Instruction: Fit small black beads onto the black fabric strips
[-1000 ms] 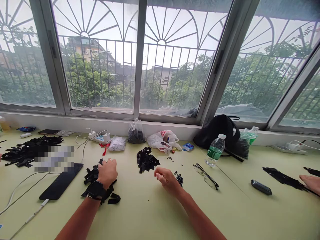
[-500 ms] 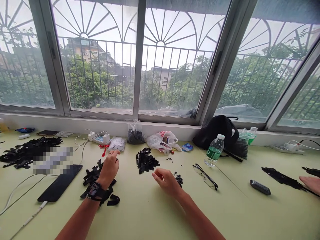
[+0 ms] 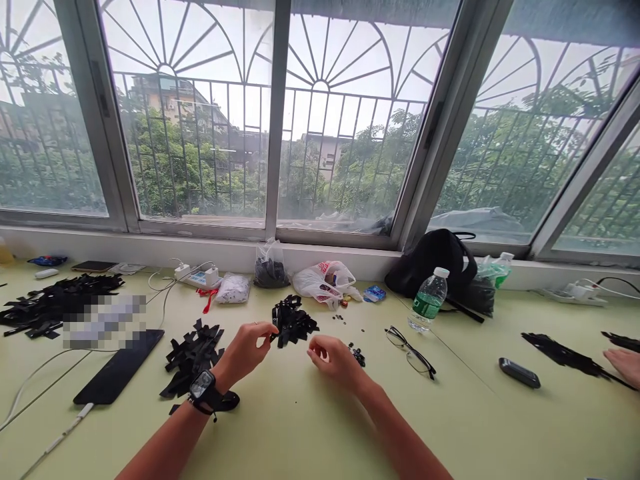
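My left hand (image 3: pixel 247 353), wearing a watch, is closed in a pinch at the left edge of the middle pile of black strips (image 3: pixel 295 323). A dark strip end shows at its fingertips. Under and beyond that wrist lies another pile of black strips (image 3: pixel 193 357). My right hand (image 3: pixel 333 360) is closed, thumb against curled fingers, low over the table; whatever it may hold is too small to make out. Just right of its knuckles sits a little heap of small dark round pieces (image 3: pixel 358 355), partly hidden by the hand.
A phone (image 3: pixel 120 367) on a cable and a larger strip pile (image 3: pixel 60 300) lie left. Glasses (image 3: pixel 413 353), a water bottle (image 3: pixel 430 300) and a black case (image 3: pixel 520 373) stand right. Bags (image 3: pixel 325 283) line the window. Another person's hand (image 3: pixel 625 365) is at far right.
My left hand has moved right and down, from above the left strip pile to the edge of the middle pile. My right hand has hardly moved.
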Demonstrator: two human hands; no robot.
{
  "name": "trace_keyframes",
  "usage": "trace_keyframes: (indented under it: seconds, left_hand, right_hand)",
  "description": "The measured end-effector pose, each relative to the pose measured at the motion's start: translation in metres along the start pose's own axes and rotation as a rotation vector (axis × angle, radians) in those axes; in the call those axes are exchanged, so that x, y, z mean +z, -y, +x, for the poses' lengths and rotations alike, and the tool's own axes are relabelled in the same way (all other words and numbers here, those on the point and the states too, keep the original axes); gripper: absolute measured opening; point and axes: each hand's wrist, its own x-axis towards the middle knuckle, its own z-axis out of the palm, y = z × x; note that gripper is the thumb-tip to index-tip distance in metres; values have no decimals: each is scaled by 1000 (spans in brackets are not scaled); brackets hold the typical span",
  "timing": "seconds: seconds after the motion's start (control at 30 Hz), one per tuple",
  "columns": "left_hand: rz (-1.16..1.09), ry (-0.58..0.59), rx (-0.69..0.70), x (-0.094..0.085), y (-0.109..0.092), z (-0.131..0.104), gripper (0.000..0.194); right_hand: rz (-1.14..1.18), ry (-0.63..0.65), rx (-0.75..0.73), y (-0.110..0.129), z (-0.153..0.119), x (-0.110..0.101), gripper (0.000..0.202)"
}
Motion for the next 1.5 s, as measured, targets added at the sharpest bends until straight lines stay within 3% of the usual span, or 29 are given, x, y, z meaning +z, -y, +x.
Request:
trace_keyframes:
  seconds: [0.2,0.37,0.77,0.9,1.1,1.33,1.5]
  left_hand:
    - [-12,-17,-22,1,-4,1,27]
    - [9,-27,-6,4,-7,-1,36]
    - [-97,-23,-66,3,-8,1,16]
    - [-89,-50,-68,5,-10,1,19]
    - [-118,-94,-49,5,-10,1,38]
    - [-121,-163,-56,2,-9,2,22]
    - [-106,-165,-53,2,-10,2,22]
  right_hand:
    - [-201,-170,293,-65,-6,-55,16]
    - [-256,-73,435,-101,-17,-69,16]
    - [-265,-2,421,-87,-14,-55,15]
    - [-294,-8,428,-86,-14,-54,14]
    - [-287,-19,417,-85,-14,-53,12]
    - [-317,-21,410,-89,-16,-49,11]
    - [-325,-32,408,-90,-16,-48,11]
